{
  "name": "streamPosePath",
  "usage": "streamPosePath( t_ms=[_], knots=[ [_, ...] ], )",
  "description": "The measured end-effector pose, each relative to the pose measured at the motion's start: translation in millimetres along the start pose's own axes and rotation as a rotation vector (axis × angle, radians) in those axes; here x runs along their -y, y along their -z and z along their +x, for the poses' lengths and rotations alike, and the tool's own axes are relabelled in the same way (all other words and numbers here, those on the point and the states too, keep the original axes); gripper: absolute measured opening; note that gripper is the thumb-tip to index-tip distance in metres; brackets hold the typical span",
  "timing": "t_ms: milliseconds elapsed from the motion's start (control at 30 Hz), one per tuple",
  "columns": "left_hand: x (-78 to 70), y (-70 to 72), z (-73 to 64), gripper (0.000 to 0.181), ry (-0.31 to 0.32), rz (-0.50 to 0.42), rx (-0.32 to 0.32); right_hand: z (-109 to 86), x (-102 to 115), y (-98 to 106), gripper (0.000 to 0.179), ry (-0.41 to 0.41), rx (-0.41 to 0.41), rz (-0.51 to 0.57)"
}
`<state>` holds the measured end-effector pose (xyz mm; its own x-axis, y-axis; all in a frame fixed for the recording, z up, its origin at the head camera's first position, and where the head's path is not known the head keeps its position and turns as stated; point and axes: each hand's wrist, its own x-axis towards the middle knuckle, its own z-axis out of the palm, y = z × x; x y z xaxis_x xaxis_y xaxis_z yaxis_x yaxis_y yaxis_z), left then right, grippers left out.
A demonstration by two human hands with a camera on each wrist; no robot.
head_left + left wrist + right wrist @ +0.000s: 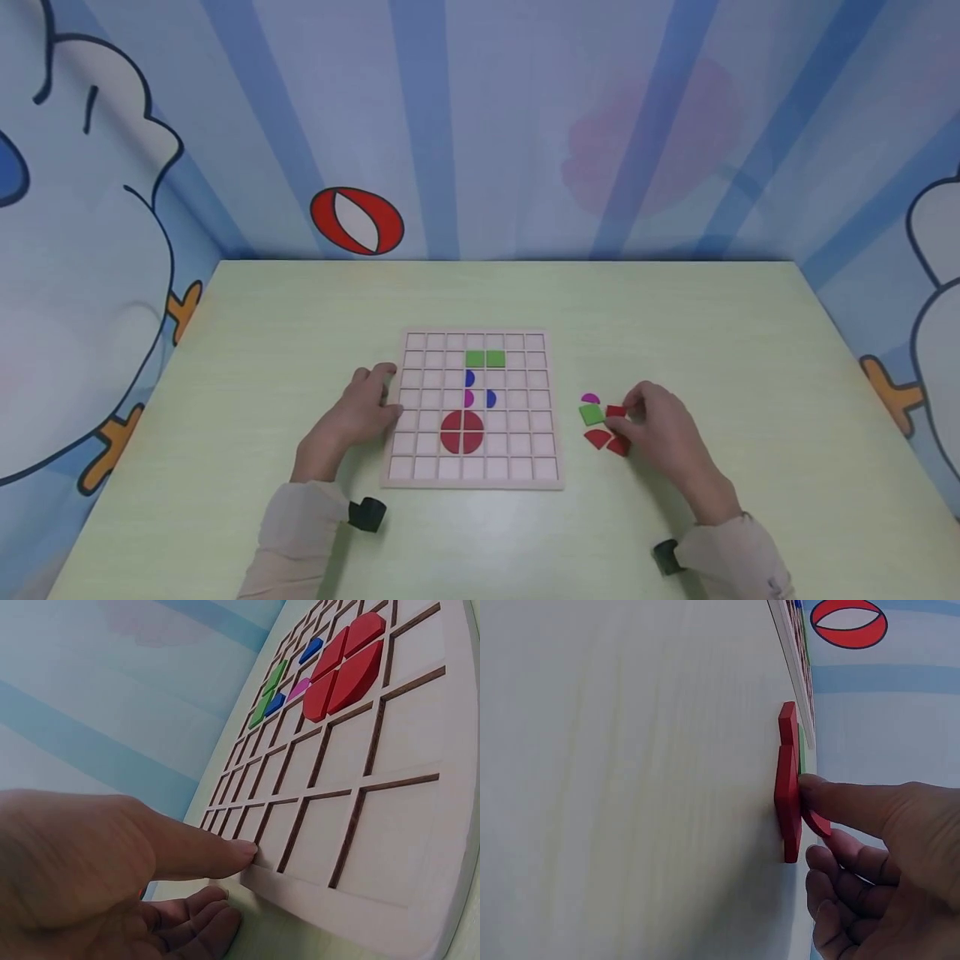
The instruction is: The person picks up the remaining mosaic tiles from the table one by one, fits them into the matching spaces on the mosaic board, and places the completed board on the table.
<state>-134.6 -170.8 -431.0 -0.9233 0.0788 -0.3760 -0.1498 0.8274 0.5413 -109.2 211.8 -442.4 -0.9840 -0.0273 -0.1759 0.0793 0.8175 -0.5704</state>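
A pale wooden grid board lies on the table. Green squares, blue half discs, a magenta half disc and several red quarter discs forming a circle sit in its cells. At the board's left edge rests my left hand, its thumb touching the rim. Over the loose pieces to the board's right, my right hand pinches a red piece with a curved edge between thumb and forefinger. That piece is partly hidden by the fingers.
Beside the right hand lie a magenta half disc, a green square and red pieces. The light green table ends at a blue striped wall behind, with printed panels at both sides.
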Motion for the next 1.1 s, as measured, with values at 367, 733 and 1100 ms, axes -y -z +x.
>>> streamPosePath(
  t_ms=[367,733,1100],
  knots=[
    [0.2,-0.1,-0.1,0.062,-0.006,0.007,-0.004,0.2,-0.5,2.7,0.015,-0.025,0.009,0.008],
    [-0.4,0.0,-0.3,0.063,0.002,0.006,0.001,1.5,5.7,10.0,0.017,-0.002,-0.032,0.044],
    [-0.8,0.2,-1.9,0.065,0.012,-0.006,0.003,3.0,14.0,13.3,0.024,0.007,-0.131,0.073]
  ],
)
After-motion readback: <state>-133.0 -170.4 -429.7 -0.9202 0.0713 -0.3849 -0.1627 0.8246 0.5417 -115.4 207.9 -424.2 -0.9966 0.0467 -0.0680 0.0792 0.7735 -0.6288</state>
